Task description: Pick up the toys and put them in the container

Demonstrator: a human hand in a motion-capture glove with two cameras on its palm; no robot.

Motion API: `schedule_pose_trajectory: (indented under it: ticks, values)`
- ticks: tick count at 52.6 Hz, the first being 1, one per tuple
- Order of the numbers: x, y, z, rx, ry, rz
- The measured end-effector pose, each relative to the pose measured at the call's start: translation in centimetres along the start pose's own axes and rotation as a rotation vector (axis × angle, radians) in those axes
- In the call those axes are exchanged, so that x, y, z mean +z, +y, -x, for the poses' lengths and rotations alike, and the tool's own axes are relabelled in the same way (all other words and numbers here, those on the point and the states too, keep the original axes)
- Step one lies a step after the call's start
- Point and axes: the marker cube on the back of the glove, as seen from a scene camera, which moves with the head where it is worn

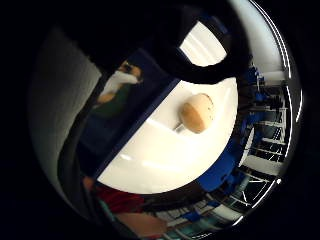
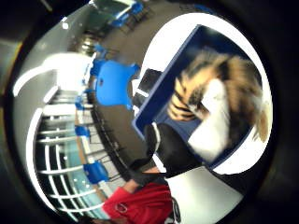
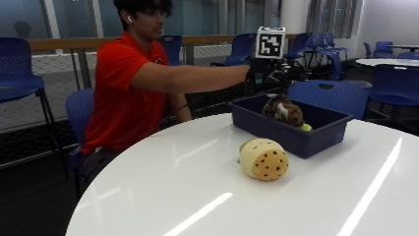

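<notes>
Your right hand [image 3: 270,73] (finger state: can't tell) hangs over the bin [image 3: 288,129]; tiger toy [image 3: 283,110] could catch the near rim and tip out beside the cookie plush [image 3: 263,158].

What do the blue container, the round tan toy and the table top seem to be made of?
Container: probably rigid plastic, matte dark blue, with straight moulded walls. Round tan toy: likely soft plush fabric, with a rounded, stuffed-looking shape and brown dots. Table top: a hard, glossy white surface, perhaps laminate, since it shows bright streaks of reflected light.
</notes>
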Motion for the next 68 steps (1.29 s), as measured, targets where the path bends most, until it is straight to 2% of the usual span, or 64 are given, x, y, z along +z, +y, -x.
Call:
schedule_pose_trajectory:
  ticks: [13,25,38,68]
  values:
    - [-0.4,0.8,-3.0,0.034,-0.192,-0.072]
    - [1.7,1.2,-10.3,0.222,-0.117,-0.066]
    - [4.3,2.3,-16.9,0.341,-0.107,-0.014]
    - [10.8,1.8,-23.4,0.504,-0.099,0.094]
